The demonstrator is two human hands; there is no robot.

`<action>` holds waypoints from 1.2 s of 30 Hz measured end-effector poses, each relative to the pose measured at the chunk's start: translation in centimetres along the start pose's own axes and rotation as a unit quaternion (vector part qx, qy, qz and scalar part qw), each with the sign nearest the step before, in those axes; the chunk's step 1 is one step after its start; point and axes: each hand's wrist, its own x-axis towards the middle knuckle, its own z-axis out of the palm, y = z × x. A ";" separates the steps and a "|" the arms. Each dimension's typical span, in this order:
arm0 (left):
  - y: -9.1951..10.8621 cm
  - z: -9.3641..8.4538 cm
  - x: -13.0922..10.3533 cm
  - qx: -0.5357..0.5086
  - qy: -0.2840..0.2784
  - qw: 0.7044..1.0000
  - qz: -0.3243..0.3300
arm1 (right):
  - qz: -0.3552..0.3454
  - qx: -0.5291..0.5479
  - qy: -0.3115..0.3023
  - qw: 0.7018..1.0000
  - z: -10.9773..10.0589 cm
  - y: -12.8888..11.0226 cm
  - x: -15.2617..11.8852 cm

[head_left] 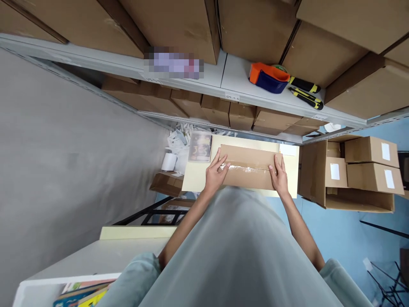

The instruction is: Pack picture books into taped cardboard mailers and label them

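Observation:
A flat brown cardboard box (pixel 249 177) lies on a pale yellow tabletop (pixel 194 175) in front of me, with shiny clear tape running along its middle seam. My left hand (pixel 216 171) rests at the box's left end, fingers spread over the edge and the tape's end. At the opposite end, my right hand (pixel 279 175) grips the side, thumb on top and fingers along the edge. Beside the left hand sits a clear-wrapped item with a printed picture (pixel 200 147). A white paper slip (pixel 287 149) lies behind the box's right corner.
Above the table, a shelf (pixel 236 76) carries large cartons, an orange and blue tape dispenser (pixel 269 77) and two yellow-black cutters (pixel 306 98). An open carton (pixel 315 172) with labelled boxes stands right. White paper scraps and a paper roll (pixel 169 162) are at left, near a grey wall (pixel 79 140).

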 end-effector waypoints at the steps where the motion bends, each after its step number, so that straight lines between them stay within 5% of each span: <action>1: 0.0 -0.1 -0.1 0.003 0.000 1.000 0.002 | -0.007 -0.004 0.004 1.000 0.1 0.0 -0.2; 8: 2.0 -1.9 1.2 0.082 0.047 0.991 0.100 | -0.138 -0.090 0.123 0.979 -1.6 -2.0 0.7; 11: 5.2 -2.5 4.9 0.113 0.060 0.978 0.166 | -0.218 -0.108 0.169 0.955 -4.9 -5.7 4.9; 15: 12.0 -2.3 12.1 0.105 0.063 0.965 0.232 | -0.304 -0.146 0.177 0.925 -9.5 -14.3 13.5; 19: 17.7 -1.2 16.5 0.113 0.055 0.961 0.248 | -0.227 -0.273 0.093 0.930 -11.1 -21.9 20.6; 23: 18.9 -0.3 16.1 0.094 0.046 0.963 0.247 | -0.139 -0.334 0.034 0.932 -10.5 -24.6 23.5; 30: 16.0 0.0 14.1 -0.008 0.056 0.988 0.142 | -0.148 -0.302 0.023 0.941 -10.8 -22.5 23.2; 33: 15.8 -0.1 13.1 -0.132 0.096 0.982 0.100 | -0.227 -0.083 0.051 0.969 -9.8 -20.9 19.5; 36: 16.4 -0.5 11.0 -0.236 0.104 0.960 0.113 | -0.281 0.195 0.029 0.939 -8.1 -19.6 13.3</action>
